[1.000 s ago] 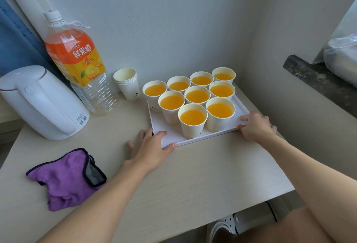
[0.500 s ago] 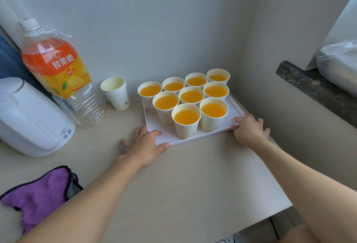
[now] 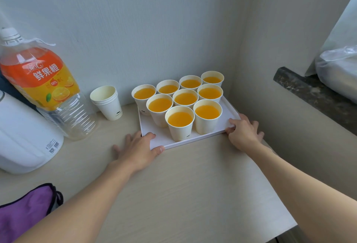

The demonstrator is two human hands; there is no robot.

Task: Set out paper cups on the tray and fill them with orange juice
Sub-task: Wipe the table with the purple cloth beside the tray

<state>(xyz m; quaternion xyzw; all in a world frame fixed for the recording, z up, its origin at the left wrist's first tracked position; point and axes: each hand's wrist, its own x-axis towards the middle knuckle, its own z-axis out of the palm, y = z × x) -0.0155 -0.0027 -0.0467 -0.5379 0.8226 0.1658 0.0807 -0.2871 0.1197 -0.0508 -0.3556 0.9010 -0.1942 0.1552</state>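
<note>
Paper cups [image 3: 180, 132] of orange juice fill the tray [image 3: 161, 139] at frame centre on the counter [image 3: 193, 184]. The left hand [image 3: 137, 152] touches its lower-left corner with straight fingers; the right hand [image 3: 243, 134] grips the lower-right corner with curled fingers.

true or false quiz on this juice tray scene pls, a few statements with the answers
1. Nine cups on the tray hold orange juice. True.
2. The stack of empty cups stands on the tray. False: it stands on the table, left of the tray.
3. The left hand and the right hand touch the tray's near corners. True.
4. The juice bottle is full. False: its clear lower part shows no juice.
</note>
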